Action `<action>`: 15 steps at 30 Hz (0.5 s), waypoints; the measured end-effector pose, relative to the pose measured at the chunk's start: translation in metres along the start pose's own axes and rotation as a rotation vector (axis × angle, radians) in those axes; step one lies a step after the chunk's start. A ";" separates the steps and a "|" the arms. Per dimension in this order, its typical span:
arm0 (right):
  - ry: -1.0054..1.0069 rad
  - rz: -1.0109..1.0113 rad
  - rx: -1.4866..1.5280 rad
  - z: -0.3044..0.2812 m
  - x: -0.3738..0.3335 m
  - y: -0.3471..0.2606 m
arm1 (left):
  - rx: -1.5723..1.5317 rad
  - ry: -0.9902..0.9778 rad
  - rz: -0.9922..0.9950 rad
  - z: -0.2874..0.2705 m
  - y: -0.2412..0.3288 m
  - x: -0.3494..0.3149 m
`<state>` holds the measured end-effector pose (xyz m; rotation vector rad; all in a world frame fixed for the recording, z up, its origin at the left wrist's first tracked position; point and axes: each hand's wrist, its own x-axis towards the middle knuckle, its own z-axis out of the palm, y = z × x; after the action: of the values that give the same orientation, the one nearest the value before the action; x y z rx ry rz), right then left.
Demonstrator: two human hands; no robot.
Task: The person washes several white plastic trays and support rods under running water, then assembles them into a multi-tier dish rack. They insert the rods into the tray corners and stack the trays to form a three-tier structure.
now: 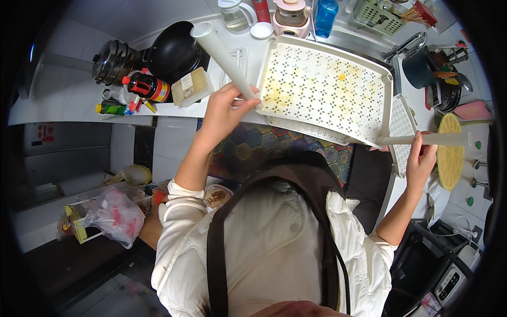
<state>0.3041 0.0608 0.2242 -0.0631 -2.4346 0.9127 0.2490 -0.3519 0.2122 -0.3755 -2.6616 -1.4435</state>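
Note:
A white perforated shelf tray (pixel 322 84) with yellow stains lies over the counter, its near edge toward me. My left hand (pixel 226 111) is closed round the lower end of a pale plastic tube (pixel 224 59), which stands up, tilted, at the tray's near left corner. At the near right corner my right hand (pixel 421 158) grips a second pale tube (pixel 449 139), which points out to the right. I cannot tell how firmly either tube sits in its corner. A smaller perforated panel (pixel 403 124) shows beside the tray's right end, partly hidden by the right tube.
A black wok (pixel 174 52), dark sauce bottle (pixel 145 87) and plastic food box (pixel 191 87) stand left. Behind the tray are a glass jug (pixel 236 17), a pink kettle (pixel 291 18) and a blue bottle (pixel 326 18). A faucet (pixel 404 46) and dark pot (pixel 416 68) are right.

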 end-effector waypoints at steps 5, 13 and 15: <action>0.001 0.000 -0.007 0.003 0.000 0.000 | -0.044 0.013 0.008 0.003 0.000 0.004; 0.008 0.051 -0.006 0.002 -0.003 0.003 | 0.049 -0.132 0.077 0.001 -0.001 0.003; -0.005 0.061 -0.022 0.000 -0.003 0.003 | 0.039 -0.113 0.057 0.000 -0.002 0.005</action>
<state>0.3058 0.0626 0.2209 -0.1443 -2.4597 0.9133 0.2440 -0.3520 0.2111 -0.5403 -2.7375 -1.3920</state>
